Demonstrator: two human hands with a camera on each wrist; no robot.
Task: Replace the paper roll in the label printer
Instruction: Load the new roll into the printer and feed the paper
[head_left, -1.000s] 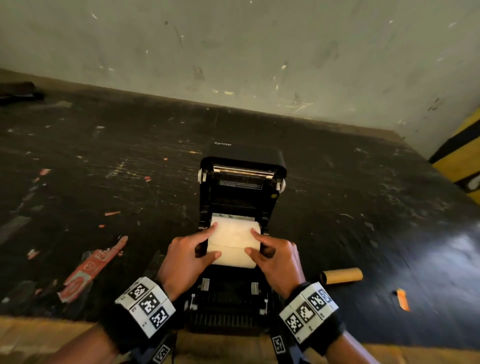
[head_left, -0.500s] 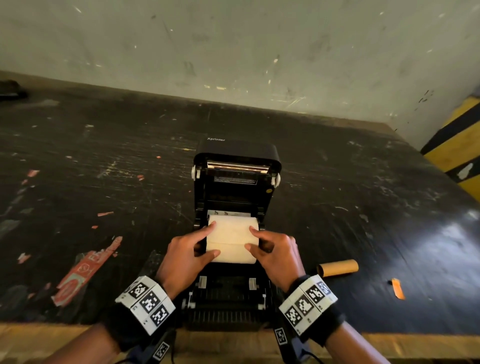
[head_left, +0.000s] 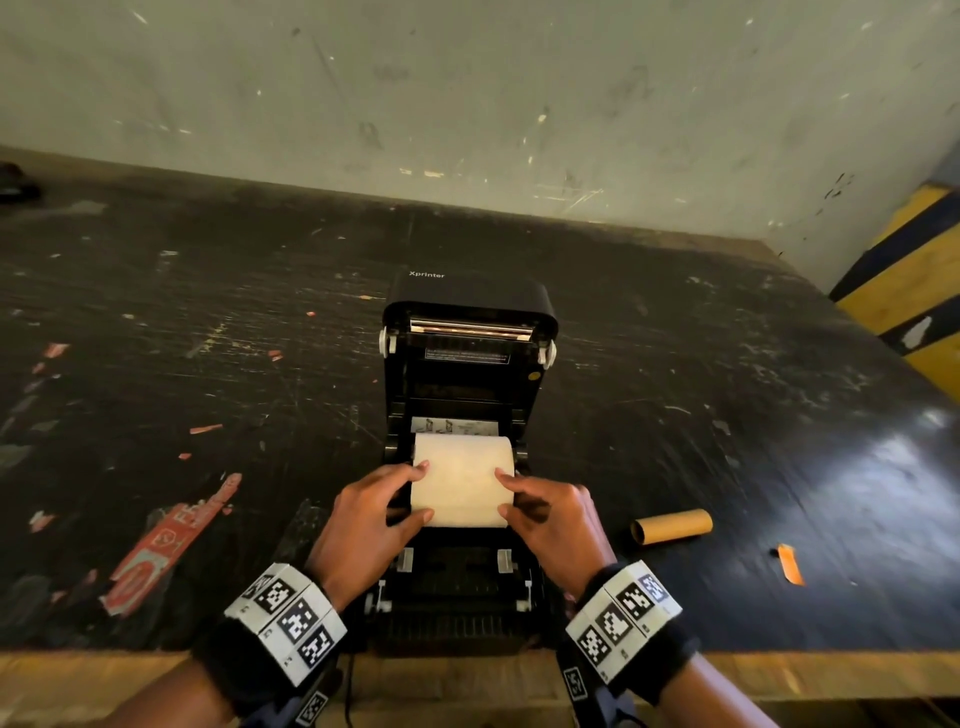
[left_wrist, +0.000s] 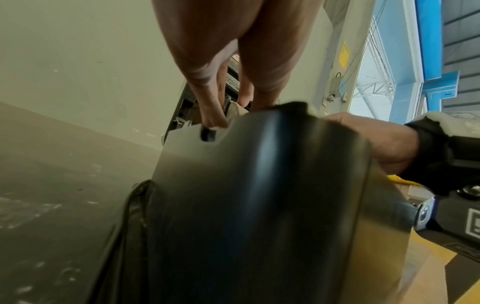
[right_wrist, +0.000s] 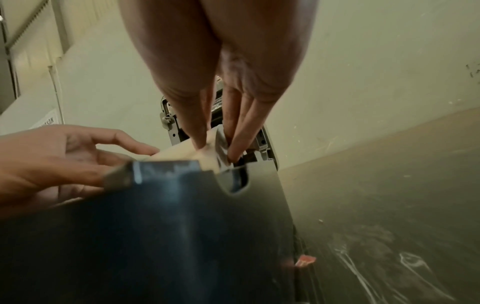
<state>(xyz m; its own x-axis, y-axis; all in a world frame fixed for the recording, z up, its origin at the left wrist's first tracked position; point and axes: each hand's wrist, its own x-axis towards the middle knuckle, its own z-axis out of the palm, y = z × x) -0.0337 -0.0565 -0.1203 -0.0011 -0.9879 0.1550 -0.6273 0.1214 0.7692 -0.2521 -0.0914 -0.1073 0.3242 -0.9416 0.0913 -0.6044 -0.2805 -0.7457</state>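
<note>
A black label printer (head_left: 470, 306) stands at the table's near edge with its lid tipped up and back. A white paper roll (head_left: 462, 480) sits in the open bay. My left hand (head_left: 374, 512) grips the roll's left end, thumb in front and forefinger on top. My right hand (head_left: 550, 512) grips the right end the same way. In the right wrist view my fingers (right_wrist: 200, 133) press on the roll (right_wrist: 179, 153) above the printer's front (right_wrist: 182, 226). The left wrist view shows the printer's body (left_wrist: 259, 195) close up and little of the roll.
An empty brown cardboard core (head_left: 670, 526) lies on the black table (head_left: 208, 338) right of the printer. An orange scrap (head_left: 790, 564) lies further right. A red torn label (head_left: 171, 540) lies to the left. A wall runs behind the table, and yellow-black marking (head_left: 904, 291) at far right.
The roll has sunk a little deeper into the bay between both hands. The camera view has shifted slightly; the grips are unchanged.
</note>
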